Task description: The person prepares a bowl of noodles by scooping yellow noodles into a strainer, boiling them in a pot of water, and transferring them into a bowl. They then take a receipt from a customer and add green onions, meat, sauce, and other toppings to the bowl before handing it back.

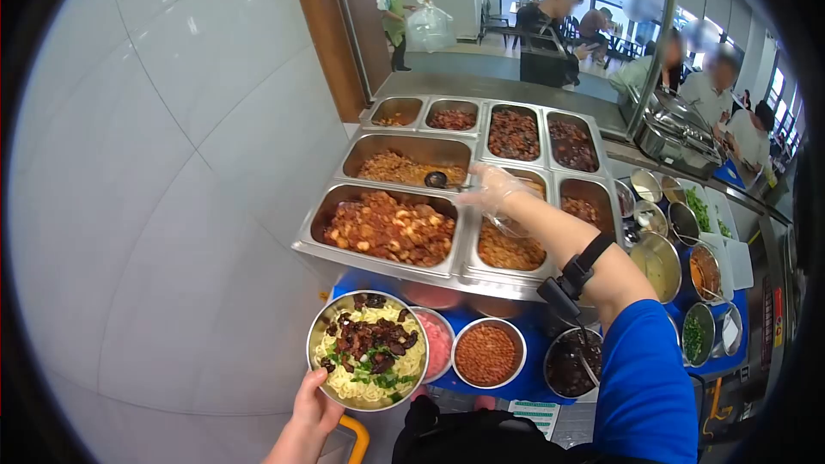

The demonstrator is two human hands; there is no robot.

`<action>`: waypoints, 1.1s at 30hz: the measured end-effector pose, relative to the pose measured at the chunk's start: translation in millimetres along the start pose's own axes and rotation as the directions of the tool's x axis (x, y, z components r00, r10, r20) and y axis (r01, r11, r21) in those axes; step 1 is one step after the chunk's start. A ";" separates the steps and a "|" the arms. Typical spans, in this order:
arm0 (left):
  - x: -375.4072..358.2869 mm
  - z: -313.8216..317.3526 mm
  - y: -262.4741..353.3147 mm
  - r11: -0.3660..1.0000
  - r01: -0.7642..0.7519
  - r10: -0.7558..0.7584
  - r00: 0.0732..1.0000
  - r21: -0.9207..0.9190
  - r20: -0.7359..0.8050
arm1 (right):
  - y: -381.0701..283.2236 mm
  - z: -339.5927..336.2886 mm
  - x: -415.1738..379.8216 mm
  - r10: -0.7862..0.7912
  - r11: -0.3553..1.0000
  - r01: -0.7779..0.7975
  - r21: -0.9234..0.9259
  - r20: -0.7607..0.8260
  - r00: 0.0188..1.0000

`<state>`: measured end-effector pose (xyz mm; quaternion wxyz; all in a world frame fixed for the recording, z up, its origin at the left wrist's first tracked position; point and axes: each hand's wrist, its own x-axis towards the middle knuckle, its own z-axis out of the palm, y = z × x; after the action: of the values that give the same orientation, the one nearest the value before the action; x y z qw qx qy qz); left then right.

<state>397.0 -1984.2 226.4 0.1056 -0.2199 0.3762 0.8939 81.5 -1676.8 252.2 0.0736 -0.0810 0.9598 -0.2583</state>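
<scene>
One bare left hand is curled around the near left side of a steel bowl, its thumb at the rim. The bowl is round and shiny, held out in front of the counter's near edge, beside the tubs. In it lies a bed of pale yellow noodles, topped with dark brown, glossy chunks and chopped greens. The right hand, in a clear plastic glove, is partly closed, its fingers about the handle of one ladle; the exact grip is hard to see. The ladle's black head rests in a long pan of orange-brown food.

At least eight steel pans are set into the counter; the forearm covers part of them. Nearest the bowl, one large pan holds reddish chunks. Three round tubs stand along the front: one of pink food, one of brown beans, one of dark sauce. Beyond the glass stands one person in black.
</scene>
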 end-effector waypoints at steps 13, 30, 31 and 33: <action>97.3 -50.4 135.7 0.998 0.067 -0.066 0.995 -0.010 0.081 | -60.8 53.7 118.9 0.039 0.941 0.023 0.338 -0.176 0.984; 141.0 -44.0 176.0 0.999 0.040 -0.042 0.991 0.014 0.129 | -69.9 80.1 152.4 0.267 0.539 -0.337 0.772 0.223 0.937; 143.4 -43.0 176.0 0.999 0.046 -0.049 0.990 0.023 0.136 | -67.0 79.2 150.8 0.273 0.501 -0.332 0.799 0.218 0.937; 149.0 -38.5 175.7 0.998 0.051 -0.056 0.987 0.036 0.153 | -59.8 72.5 144.7 0.294 0.462 -0.319 0.828 0.196 0.935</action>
<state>215.6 -2130.5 242.1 0.1620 -0.1586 0.3752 0.8988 -39.4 -1790.9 206.1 0.1610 0.1352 0.7082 -0.6740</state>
